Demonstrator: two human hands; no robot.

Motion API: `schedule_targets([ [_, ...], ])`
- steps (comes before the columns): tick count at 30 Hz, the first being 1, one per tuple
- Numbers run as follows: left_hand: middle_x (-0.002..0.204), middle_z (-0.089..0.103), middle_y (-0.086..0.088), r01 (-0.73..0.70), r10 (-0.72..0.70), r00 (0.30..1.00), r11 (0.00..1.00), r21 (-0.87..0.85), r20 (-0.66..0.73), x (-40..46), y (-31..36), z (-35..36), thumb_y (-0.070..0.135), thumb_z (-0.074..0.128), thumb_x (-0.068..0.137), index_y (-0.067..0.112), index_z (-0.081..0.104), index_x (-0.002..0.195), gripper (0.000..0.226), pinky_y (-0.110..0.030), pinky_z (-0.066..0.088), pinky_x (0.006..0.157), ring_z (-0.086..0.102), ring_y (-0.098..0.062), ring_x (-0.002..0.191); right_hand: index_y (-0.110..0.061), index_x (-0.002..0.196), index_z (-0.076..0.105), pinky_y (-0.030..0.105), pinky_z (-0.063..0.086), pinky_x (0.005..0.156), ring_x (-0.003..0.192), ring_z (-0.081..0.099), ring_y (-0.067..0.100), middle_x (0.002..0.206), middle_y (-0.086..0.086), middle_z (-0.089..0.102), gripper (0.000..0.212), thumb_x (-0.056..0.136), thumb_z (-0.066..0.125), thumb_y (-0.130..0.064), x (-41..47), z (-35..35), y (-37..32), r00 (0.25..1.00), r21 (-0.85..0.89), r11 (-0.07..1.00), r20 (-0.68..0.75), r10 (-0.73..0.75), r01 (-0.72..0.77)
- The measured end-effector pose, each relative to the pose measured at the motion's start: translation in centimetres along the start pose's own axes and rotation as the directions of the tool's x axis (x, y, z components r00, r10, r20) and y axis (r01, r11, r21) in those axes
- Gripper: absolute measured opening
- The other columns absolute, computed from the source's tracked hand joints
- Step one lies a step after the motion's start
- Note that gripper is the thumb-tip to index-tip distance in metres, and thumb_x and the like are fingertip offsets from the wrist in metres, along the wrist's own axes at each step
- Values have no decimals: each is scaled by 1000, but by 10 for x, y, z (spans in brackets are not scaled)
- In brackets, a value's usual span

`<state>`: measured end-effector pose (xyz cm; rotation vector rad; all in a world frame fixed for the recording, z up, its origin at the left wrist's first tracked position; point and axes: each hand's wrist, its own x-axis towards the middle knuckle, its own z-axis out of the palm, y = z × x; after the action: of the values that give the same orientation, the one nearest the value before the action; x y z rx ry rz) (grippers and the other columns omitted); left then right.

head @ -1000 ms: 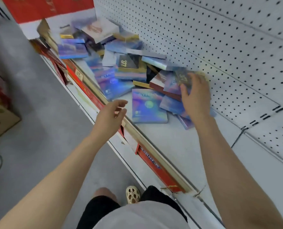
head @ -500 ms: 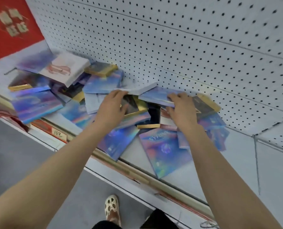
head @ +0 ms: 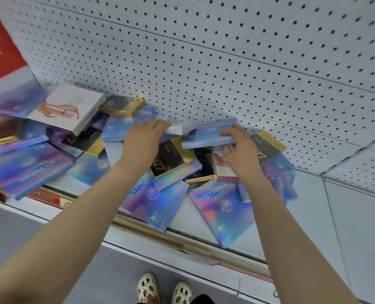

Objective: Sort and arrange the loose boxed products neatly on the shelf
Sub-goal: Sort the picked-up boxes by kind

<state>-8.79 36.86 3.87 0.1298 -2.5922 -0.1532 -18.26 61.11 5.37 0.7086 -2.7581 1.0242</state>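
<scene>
Both hands are gripping one flat blue box [head: 206, 134] at its ends: the left hand [head: 143, 141] is pinching the left end, the right hand [head: 240, 148] is curling fingers over the right. The box's long axis is running left to right along the white pegboard [head: 226, 62], apparently raised just above the pile, though blur hides the underside. Around it, glossy holographic boxes [head: 222, 207] and black-and-gold boxes [head: 171, 159] are lying jumbled on the white shelf [head: 309, 211].
</scene>
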Motion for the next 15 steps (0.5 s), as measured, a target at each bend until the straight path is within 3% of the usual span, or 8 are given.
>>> schedule_targets([
  [3,114,69,-3,18,-17,1000,1000,-16,7,-39,15,-12,8,67,78,20,67,114,38,-39,47,84,65,-29,102,-7,106,67,17,35,91,127,49,23,147,13,41,36,77,55,10,-6,-9,-2,1000,19,1000,-12,-8,8],
  [5,120,67,-2,25,-23,999,998,-60,38,-70,28,-14,19,60,81,21,67,114,34,-42,48,88,61,-30,111,-12,95,69,14,43,84,125,49,18,142,6,42,26,83,53,6,-13,-15,-8,996,179,980,0,86,-85],
  [7,127,63,-2,60,-51,992,995,-76,116,-96,38,-9,36,56,84,24,66,114,33,-47,46,95,53,-34,123,-13,83,70,14,43,78,124,51,15,122,0,57,14,90,58,-10,-22,-17,-8,979,339,923,-23,201,-182],
  [9,132,58,-3,157,-129,973,977,-141,194,-109,46,-3,54,52,85,24,66,110,41,-52,40,103,45,-37,129,-17,84,69,27,46,84,110,60,17,97,-5,66,6,88,67,-21,-31,-17,-4,960,374,906,-112,255,-197],
  [10,133,57,-6,213,-168,963,953,-217,210,-111,48,-1,55,51,86,22,67,107,43,-53,39,105,44,-38,130,-24,95,67,33,49,87,102,62,16,96,-10,65,12,85,71,-19,-33,-17,-1,955,408,890,-121,272,-202],
  [12,136,50,-12,307,-240,945,883,-355,221,-106,54,1,45,56,87,17,67,104,34,-52,42,103,45,-36,128,-34,126,51,42,52,92,105,60,14,112,-13,62,57,79,74,-13,-33,-18,3,953,462,852,-47,299,-245],
  [14,145,36,-12,443,-369,895,801,-402,251,-97,57,-3,30,70,83,16,65,110,30,-45,46,99,47,-31,127,-33,147,31,49,50,97,116,56,20,131,-2,56,85,76,74,-14,-29,-19,4,946,430,850,28,324,-304],
  [15,150,28,-10,535,-452,844,748,-394,288,-92,58,-6,27,75,81,17,60,120,43,-41,46,100,45,-28,128,-31,150,26,51,49,98,119,55,23,135,2,54,91,75,74,-16,-27,-19,3,943,412,852,59,328,-322],
])
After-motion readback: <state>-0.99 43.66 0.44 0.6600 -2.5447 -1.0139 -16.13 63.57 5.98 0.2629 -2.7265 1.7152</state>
